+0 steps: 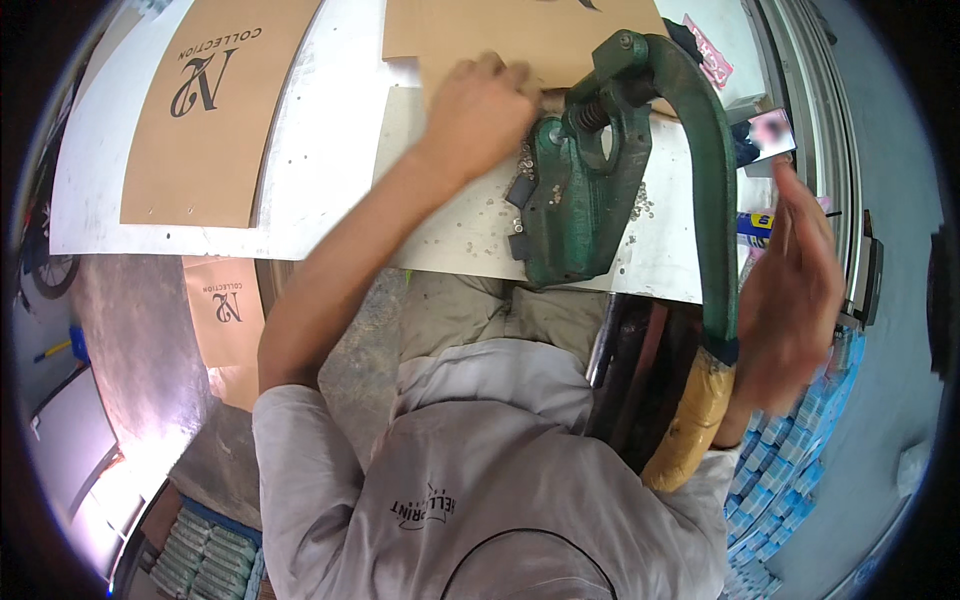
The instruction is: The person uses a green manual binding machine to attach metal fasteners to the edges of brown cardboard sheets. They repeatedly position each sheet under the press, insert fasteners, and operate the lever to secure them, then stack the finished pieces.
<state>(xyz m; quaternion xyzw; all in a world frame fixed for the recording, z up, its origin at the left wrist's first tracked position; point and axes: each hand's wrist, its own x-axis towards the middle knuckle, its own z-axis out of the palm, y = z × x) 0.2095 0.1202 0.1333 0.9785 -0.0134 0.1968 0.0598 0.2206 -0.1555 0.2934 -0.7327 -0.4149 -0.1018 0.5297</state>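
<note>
Left hand (pixel 482 115) curled beside green press (pixel 580 215), hold unclear; right hand (pixel 795 310) empty, straight-fingered

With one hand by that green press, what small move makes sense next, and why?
Perhaps bring the right hand onto the taped handle: its fingers aren't wrapped round it, while the left hand is at the brown paper beside the green press.

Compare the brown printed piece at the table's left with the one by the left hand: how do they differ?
The left piece shows its black print whole; that on the far piece runs off the picture's top. The left piece lies uncovered; the left hand and the green press partly hide the far piece. Both are brown with black print.
</note>
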